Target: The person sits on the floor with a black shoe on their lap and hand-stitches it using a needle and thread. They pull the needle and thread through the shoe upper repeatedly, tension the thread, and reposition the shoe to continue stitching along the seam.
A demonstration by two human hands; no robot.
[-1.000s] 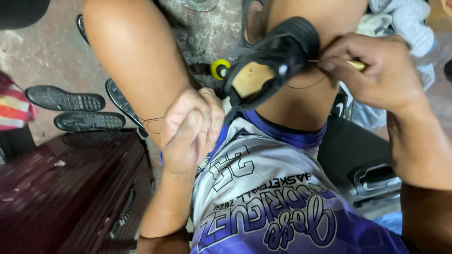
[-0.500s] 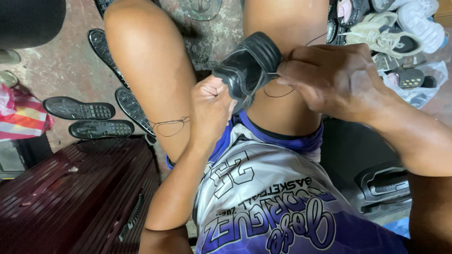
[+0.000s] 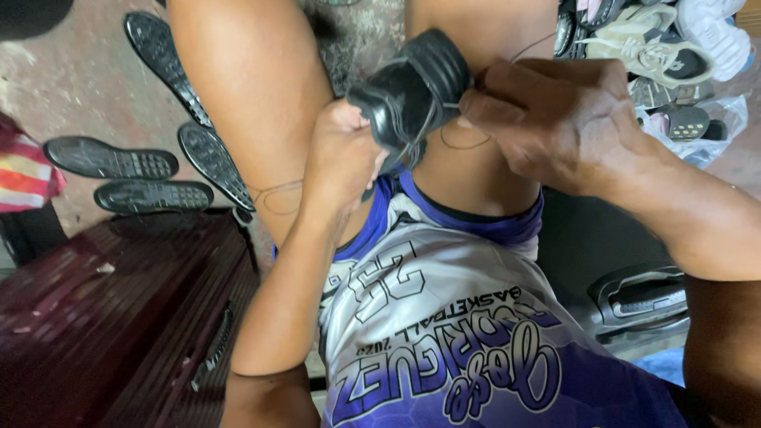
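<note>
I hold the shoe (image 3: 416, 91) above my lap, between my knees, my left hand (image 3: 341, 158) closed on its left side and my right hand (image 3: 547, 119) pinching at its right edge, thread (image 3: 456, 143) looping beneath. Left of my left leg, loose soles (image 3: 111, 158) lie on the floor (image 3: 71, 87); nearer me stands a wooden box (image 3: 103, 317). A pile of shoes (image 3: 658, 55) lies at far right.

To your left, three black shoe soles (image 3: 111, 157) are lying tread-up on the concrete floor (image 3: 79, 87), two side by side and one angled beside your leg; a fourth is lying farther up. A dark red wooden chest (image 3: 111, 317) is standing below them. At upper right, a pile of worn sneakers (image 3: 650, 47) is resting near a clear plastic bag (image 3: 705, 143).
</note>
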